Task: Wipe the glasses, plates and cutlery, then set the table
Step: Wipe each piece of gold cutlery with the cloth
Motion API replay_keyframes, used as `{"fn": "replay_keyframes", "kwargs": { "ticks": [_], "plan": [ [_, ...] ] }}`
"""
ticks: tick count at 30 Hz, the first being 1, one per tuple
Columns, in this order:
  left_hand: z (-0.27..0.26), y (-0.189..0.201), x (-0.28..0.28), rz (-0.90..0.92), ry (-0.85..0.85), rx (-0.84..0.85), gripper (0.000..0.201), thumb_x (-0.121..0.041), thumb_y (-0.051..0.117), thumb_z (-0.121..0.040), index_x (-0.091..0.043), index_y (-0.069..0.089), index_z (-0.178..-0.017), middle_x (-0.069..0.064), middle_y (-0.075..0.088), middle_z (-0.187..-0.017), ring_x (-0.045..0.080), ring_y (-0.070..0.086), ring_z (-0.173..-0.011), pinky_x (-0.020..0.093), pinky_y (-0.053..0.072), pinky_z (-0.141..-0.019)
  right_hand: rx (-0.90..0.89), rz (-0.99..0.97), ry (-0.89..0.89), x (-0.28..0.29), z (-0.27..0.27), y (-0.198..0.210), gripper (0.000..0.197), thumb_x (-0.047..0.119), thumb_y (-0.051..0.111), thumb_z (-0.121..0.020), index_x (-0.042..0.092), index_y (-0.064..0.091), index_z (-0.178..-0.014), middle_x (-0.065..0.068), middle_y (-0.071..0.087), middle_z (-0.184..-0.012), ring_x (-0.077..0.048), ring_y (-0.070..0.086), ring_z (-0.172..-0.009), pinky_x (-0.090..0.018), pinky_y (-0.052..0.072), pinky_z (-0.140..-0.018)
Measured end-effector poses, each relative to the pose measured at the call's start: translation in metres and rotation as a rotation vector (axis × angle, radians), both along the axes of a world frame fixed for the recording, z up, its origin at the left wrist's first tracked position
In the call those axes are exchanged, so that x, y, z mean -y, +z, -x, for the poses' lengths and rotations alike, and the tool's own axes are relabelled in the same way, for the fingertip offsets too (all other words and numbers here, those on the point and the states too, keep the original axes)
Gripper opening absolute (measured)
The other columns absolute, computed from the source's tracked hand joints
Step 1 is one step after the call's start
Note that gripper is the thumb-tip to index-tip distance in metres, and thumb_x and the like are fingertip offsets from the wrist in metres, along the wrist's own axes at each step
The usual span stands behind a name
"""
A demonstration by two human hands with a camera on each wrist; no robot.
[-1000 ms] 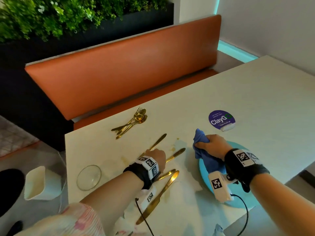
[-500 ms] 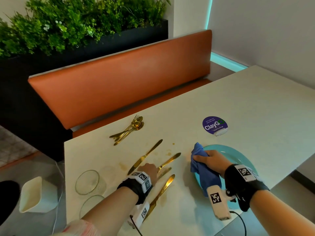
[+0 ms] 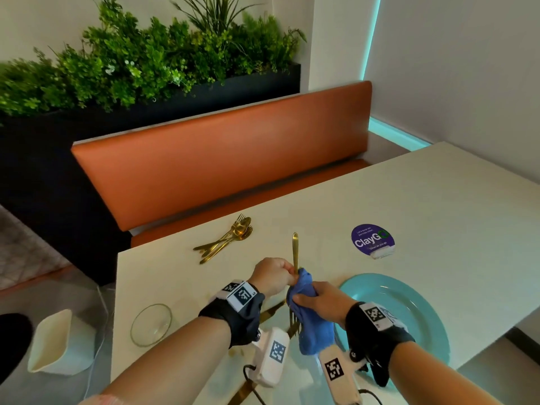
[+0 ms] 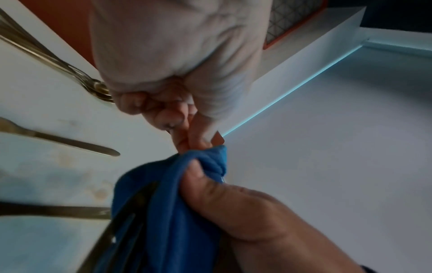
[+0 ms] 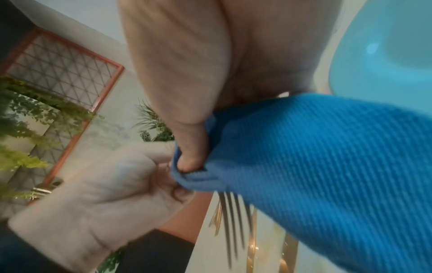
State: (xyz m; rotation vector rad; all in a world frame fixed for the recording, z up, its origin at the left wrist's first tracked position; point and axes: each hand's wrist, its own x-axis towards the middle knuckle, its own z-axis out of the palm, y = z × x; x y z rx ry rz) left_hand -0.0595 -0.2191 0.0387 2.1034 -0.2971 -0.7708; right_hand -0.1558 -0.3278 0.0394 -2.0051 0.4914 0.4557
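Note:
My left hand [image 3: 274,276] holds a gold fork [image 3: 295,249] upright by its handle, tines down, above the white table [image 3: 438,206]. My right hand [image 3: 318,299] grips a blue cloth [image 3: 314,331] wrapped round the fork's lower part. In the right wrist view the tines [image 5: 233,221] stick out below the cloth [image 5: 327,166]. A turquoise plate [image 3: 409,302] lies just right of my hands. A clear glass [image 3: 150,324] stands near the table's left edge. A pile of gold cutlery [image 3: 230,236] lies at the far edge; more gold pieces [image 4: 70,144] lie under my arms.
A purple round sticker [image 3: 372,239] is on the table beyond the plate. An orange bench [image 3: 219,159] runs behind the table, with plants above it. A white bin [image 3: 55,343] stands on the floor at the left. Brownish stains mark the table near the cutlery.
My left hand has lifted a fork off the table and turned it upright. My right hand has carried the cloth off the plate to the fork. The head view has tilted up.

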Motion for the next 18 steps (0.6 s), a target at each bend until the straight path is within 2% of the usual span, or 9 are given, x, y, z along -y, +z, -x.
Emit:
{"fn": "replay_keyframes", "kwargs": {
  "ticks": [2,4,6,9,11,13,15,18],
  "plan": [
    [0.0,0.002,0.001,0.037,0.048,0.016,0.022,-0.009,0.069,-0.079,-0.022,0.058,-0.065,0.0,0.064,-0.093,0.015,0.056,-0.092,0.026,0.044,-0.086,0.001,0.037,-0.043,-0.004,-0.005,-0.006,0.021,0.032,0.061,-0.087,0.018,0.058,-0.071,-0.004,0.06,-0.085,-0.017,0.053,-0.081,-0.029,0.044,-0.077],
    [-0.002,0.003,0.003,0.079,0.096,0.016,0.024,-0.011,0.072,-0.079,-0.021,0.057,-0.063,0.002,0.065,-0.091,0.016,0.057,-0.088,0.029,0.046,-0.087,-0.021,0.031,-0.132,-0.008,-0.009,-0.011,0.026,0.037,0.066,-0.082,0.022,0.056,-0.062,-0.005,0.061,-0.082,-0.019,0.055,-0.078,-0.026,0.043,-0.072],
    [-0.004,0.005,0.004,0.098,0.122,0.012,0.024,-0.012,0.073,-0.078,-0.021,0.056,-0.062,0.003,0.065,-0.089,0.016,0.057,-0.087,0.029,0.047,-0.087,-0.03,0.004,-0.199,-0.012,-0.011,-0.014,0.026,0.038,0.068,-0.078,0.021,0.057,-0.062,-0.009,0.064,-0.083,-0.022,0.058,-0.077,-0.029,0.046,-0.072],
    [-0.005,0.003,0.003,0.118,0.163,-0.016,0.023,-0.012,0.072,-0.079,-0.019,0.056,-0.064,0.001,0.064,-0.085,0.015,0.056,-0.084,0.024,0.044,-0.079,-0.053,-0.049,-0.201,-0.009,-0.012,-0.015,0.022,0.031,0.07,-0.077,0.017,0.059,-0.065,-0.011,0.064,-0.083,-0.023,0.059,-0.076,-0.03,0.048,-0.071],
    [-0.005,0.002,0.003,0.139,0.188,-0.031,0.022,-0.01,0.071,-0.08,-0.018,0.056,-0.066,0.0,0.064,-0.08,0.013,0.056,-0.082,0.02,0.042,-0.073,-0.085,-0.091,-0.18,-0.003,-0.01,-0.015,0.018,0.026,0.071,-0.076,0.015,0.06,-0.069,-0.011,0.064,-0.081,-0.025,0.059,-0.077,-0.036,0.052,-0.077],
    [-0.005,0.002,0.003,0.142,0.211,-0.031,0.02,-0.011,0.07,-0.081,-0.018,0.057,-0.067,0.001,0.067,-0.082,0.013,0.058,-0.083,0.02,0.041,-0.074,-0.11,-0.138,-0.177,0.003,-0.006,-0.017,0.014,0.02,0.071,-0.076,0.011,0.061,-0.073,-0.013,0.063,-0.077,-0.028,0.06,-0.076,-0.04,0.052,-0.079],
    [-0.008,0.002,0.004,0.16,0.247,-0.031,0.015,-0.013,0.069,-0.081,-0.018,0.059,-0.072,0.002,0.069,-0.084,0.014,0.059,-0.087,0.023,0.041,-0.081,-0.117,-0.189,-0.204,0.005,-0.003,-0.02,0.012,0.013,0.068,-0.077,0.006,0.06,-0.071,-0.014,0.062,-0.072,-0.026,0.058,-0.067,-0.037,0.05,-0.073],
    [-0.014,0.003,0.004,0.198,0.302,-0.04,0.013,-0.014,0.069,-0.082,-0.018,0.059,-0.074,-0.002,0.067,-0.079,0.013,0.059,-0.083,0.025,0.043,-0.08,-0.083,-0.209,-0.29,0.009,0.001,-0.018,0.014,0.009,0.066,-0.079,0.005,0.06,-0.067,-0.013,0.061,-0.064,-0.022,0.057,-0.057,-0.029,0.05,-0.06]
  ]
}}
